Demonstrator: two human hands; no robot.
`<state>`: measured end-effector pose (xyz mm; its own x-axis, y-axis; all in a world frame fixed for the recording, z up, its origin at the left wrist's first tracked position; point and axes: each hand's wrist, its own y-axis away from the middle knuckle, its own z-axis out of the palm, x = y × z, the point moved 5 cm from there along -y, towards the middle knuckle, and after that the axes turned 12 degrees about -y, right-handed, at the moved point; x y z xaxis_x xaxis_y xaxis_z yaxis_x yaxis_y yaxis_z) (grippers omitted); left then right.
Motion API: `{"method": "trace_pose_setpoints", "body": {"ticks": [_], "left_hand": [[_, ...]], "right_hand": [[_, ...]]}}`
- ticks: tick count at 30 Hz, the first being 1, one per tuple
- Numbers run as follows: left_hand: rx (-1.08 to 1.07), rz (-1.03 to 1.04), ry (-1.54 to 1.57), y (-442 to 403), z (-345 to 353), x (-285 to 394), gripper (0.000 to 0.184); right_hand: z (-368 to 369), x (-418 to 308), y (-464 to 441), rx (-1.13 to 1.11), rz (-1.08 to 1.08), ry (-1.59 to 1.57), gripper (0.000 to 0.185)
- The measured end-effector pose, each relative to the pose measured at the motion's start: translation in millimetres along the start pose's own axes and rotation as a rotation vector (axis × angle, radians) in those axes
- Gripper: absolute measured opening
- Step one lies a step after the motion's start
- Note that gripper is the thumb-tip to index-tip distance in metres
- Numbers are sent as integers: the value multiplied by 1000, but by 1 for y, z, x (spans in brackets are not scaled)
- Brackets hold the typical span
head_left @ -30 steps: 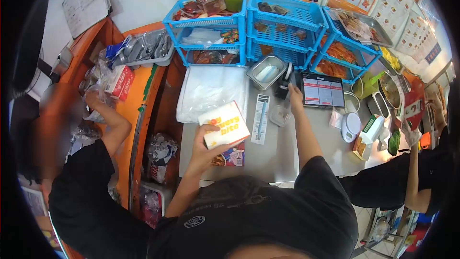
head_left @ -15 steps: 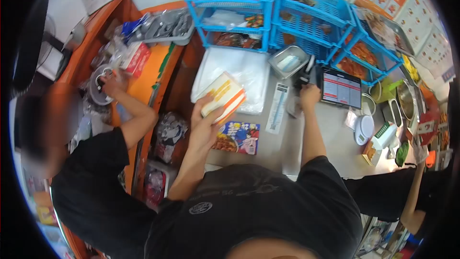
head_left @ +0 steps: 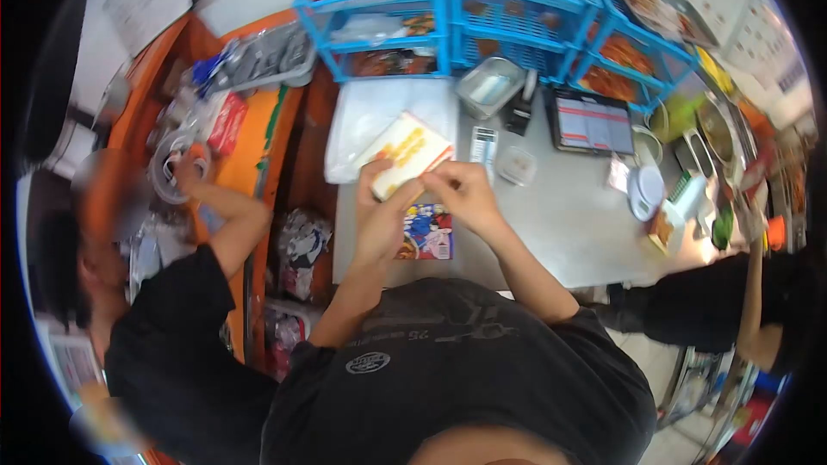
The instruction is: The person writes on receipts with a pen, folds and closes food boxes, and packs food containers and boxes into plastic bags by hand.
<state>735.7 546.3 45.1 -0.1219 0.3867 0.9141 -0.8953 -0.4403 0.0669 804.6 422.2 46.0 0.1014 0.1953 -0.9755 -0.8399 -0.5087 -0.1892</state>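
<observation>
My left hand [head_left: 383, 211] is wrapped round a white box [head_left: 405, 153] with yellow print and orange edges. At the box's right corner, my right hand [head_left: 463, 198] has its fingers closed; whether they pinch the box or something small is unclear. Below the box a colourful printed leaflet [head_left: 431, 232] lies on the metal table [head_left: 568, 224], partly hidden by my left hand. Behind the box is a stack of white plastic bags [head_left: 345, 129]. A black device [head_left: 521, 108] stands beside a metal container [head_left: 491, 86], with a small clear tub [head_left: 517, 166] in front.
Blue basket racks [head_left: 517, 21] line the back. A tablet [head_left: 592, 125] and a round white scale [head_left: 644, 192] stand to the right. A co-worker [head_left: 185, 353] on the left reaches into a clear tub [head_left: 179, 166]; another co-worker [head_left: 706, 297] works on the right.
My right hand has left the black device and come to the box's right corner. The view has shifted, and the co-worker's hand on the left is now in a clear tub.
</observation>
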Motion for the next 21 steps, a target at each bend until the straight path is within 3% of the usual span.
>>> {"method": "trace_pose_setpoints", "body": {"ticks": [3,4,6,8,9,10,11,13,14,15,16,18,21], "left_hand": [[-58,-61,2,11,6,2,42],[-94,-30,-17,15,7,5,39],[-229,-210,209,16,3,4,36],[-170,-380,352,28,9,26,47],[-217,-303,219,27,-2,31,54],[-258,-214,95,24,-13,36,61],[-285,-182,-20,22,-17,36,72],[-345,-176,-240,13,-54,7,76],[-371,-171,-348,7,-78,-15,78],[-421,-270,-535,2,-104,-39,81],[-487,-207,-868,3,-117,-57,74],[-452,-295,-740,1,-123,-65,70],[-379,67,-1396,4,-106,-38,62]], "right_hand": [[-14,4,14,111,-122,236,26],[-20,7,23,106,-42,201,29],[-31,12,37,58,106,101,37],[-76,23,55,252,-48,260,32],[-102,28,66,331,-126,341,30],[-149,25,81,480,-109,376,35],[-208,35,105,821,-164,563,36],[-332,40,174,1260,131,706,28],[-395,49,206,1375,-237,1193,36],[-439,34,239,1540,434,977,53],[-458,20,263,1660,422,1277,62],[-482,4,291,1695,536,1297,56],[-547,42,329,1458,573,1059,34]]}}
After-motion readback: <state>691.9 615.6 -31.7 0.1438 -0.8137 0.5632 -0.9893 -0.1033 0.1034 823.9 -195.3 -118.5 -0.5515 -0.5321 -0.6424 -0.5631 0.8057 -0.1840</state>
